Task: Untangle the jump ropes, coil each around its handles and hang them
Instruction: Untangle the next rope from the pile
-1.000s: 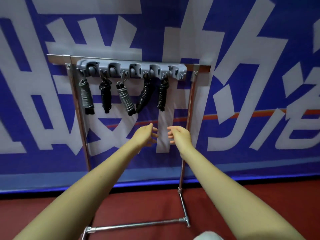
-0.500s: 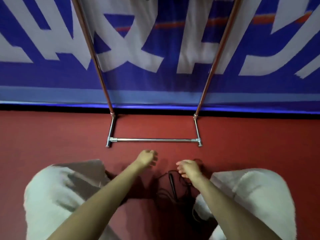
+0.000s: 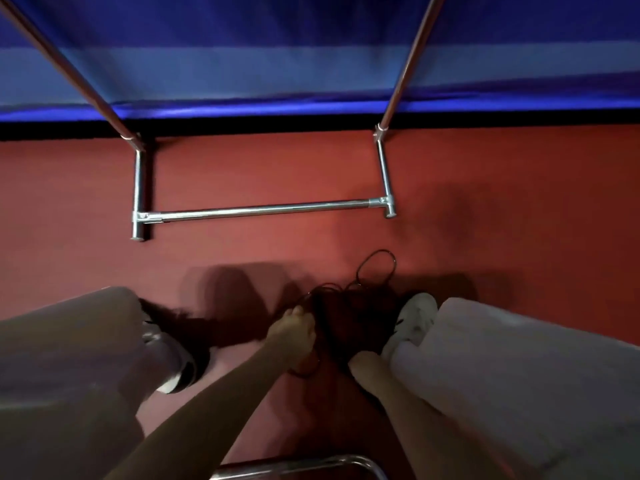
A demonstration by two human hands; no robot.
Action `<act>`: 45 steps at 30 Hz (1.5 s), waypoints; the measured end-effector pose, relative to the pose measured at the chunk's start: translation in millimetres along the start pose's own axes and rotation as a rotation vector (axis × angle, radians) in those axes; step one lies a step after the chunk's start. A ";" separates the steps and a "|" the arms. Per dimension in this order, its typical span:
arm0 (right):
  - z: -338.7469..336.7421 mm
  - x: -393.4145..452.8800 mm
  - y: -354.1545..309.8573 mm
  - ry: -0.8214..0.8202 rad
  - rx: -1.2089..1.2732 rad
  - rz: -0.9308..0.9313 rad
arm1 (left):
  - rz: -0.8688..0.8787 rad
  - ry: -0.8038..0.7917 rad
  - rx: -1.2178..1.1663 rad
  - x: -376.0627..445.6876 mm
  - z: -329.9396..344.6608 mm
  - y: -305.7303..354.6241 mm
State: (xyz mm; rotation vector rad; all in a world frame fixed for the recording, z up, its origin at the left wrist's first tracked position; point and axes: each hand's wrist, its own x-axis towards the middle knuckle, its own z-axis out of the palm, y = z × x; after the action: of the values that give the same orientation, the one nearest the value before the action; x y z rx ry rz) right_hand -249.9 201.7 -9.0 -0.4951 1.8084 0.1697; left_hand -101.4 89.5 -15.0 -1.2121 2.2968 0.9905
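The fingers of the left hand point(image 3: 293, 332) curl down into a dark tangled heap of thin black jump ropes point(image 3: 349, 308) lying on the red floor point(image 3: 263, 168), in the lower middle of the frame; they seem to close on some strands, though blur hides the exact hold. The right hand point(image 3: 363, 367) rests at the heap's lower right edge with its fingers out of sight, so whether they are apart or together cannot be told. One rope loop point(image 3: 377, 268) spreads out above the heap. A white shoe point(image 3: 414, 318) stands just right of the ropes, beside a pale trouser leg point(image 3: 519, 375). The silver metal base bar of the rack point(image 3: 263, 211) crosses the floor in the upper middle, below a blue banner point(image 3: 277, 64).
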 end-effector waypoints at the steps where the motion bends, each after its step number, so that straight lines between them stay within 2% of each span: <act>1: 5.9 5.9 8.2 -0.017 -0.042 -0.001 | 0.076 -0.039 0.076 9.8 9.6 1.2; 3: 16.8 14.4 23.3 -0.024 -0.086 0.012 | 0.254 -0.113 0.241 27.8 24.6 1.3; 7: 46.5 36.4 40.0 0.036 -0.208 0.007 | 0.407 -0.300 0.535 55.1 47.2 6.1; 9: 61.3 47.2 40.9 0.053 -0.331 0.003 | 0.502 -0.288 0.720 67.6 66.0 -7.2; 12: 72.8 65.3 38.6 0.057 -0.543 -0.012 | 0.526 -0.269 0.814 81.4 59.3 -26.0; 15: 71.1 77.8 35.2 0.062 -0.642 -0.040 | 0.500 -0.187 0.867 82.9 42.4 -51.7; 16: 69.5 79.0 33.7 0.068 -0.641 -0.043 | 0.442 -0.236 0.891 79.1 41.1 -67.9; 18: 67.0 77.3 32.2 0.073 -0.575 -0.069 | 0.320 -0.202 0.723 66.8 26.7 -84.7; 20: 65.0 74.8 31.8 0.072 -0.375 -0.114 | 0.096 -0.200 0.512 47.9 16.7 -100.9; 23: 57.8 68.7 21.5 0.100 0.044 -0.154 | -0.244 -0.188 -0.259 29.6 3.0 -97.3; 26: 39.9 59.2 -3.2 0.123 0.369 -0.122 | -0.489 0.084 -0.886 17.5 -24.6 -55.8; 27: 31.4 55.7 -12.8 0.142 0.421 -0.117 | -0.524 0.082 -1.091 13.7 -38.4 -40.1; 28: 19.9 50.1 -23.9 0.168 0.459 -0.102 | -0.510 0.021 -1.211 10.1 -53.7 -27.4; 30: -9.3 33.4 -46.8 0.242 0.542 -0.071 | -0.375 -0.072 -1.171 1.0 -92.6 -3.6; 32: -45.8 3.6 -70.4 0.314 0.643 -0.099 | -0.231 0.061 -1.159 -11.5 -140.4 15.1; 34: -87.2 -37.8 -92.3 0.336 0.784 -0.188 | -0.167 0.210 -1.378 -32.7 -198.0 26.9; 36: -130.4 -89.9 -110.2 0.365 0.973 -0.351 | -0.087 0.283 -1.663 -65.7 -253.8 32.5; 38: -166.8 -152.7 -122.6 0.393 1.163 -0.527 | -0.021 0.340 -1.669 -105.7 -293.7 30.0; 40: -186.3 -207.9 -125.2 0.411 1.223 -0.660 | -0.016 0.381 -1.488 -146.4 -309.5 23.1; 42: -187.2 -246.1 -119.8 0.389 1.160 -0.750 | -0.011 0.386 -1.478 -181.3 -305.4 8.3; 45: -174.4 -275.1 -107.0 0.299 1.172 -0.840 | -0.017 0.457 -1.963 -214.8 -287.5 -18.7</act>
State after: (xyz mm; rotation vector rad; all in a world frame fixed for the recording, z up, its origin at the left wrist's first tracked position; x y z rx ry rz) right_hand -299.9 109.4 317.3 -0.3676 1.5010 -1.5077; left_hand 38.1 -3.3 302.9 -1.9691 0.7720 3.3800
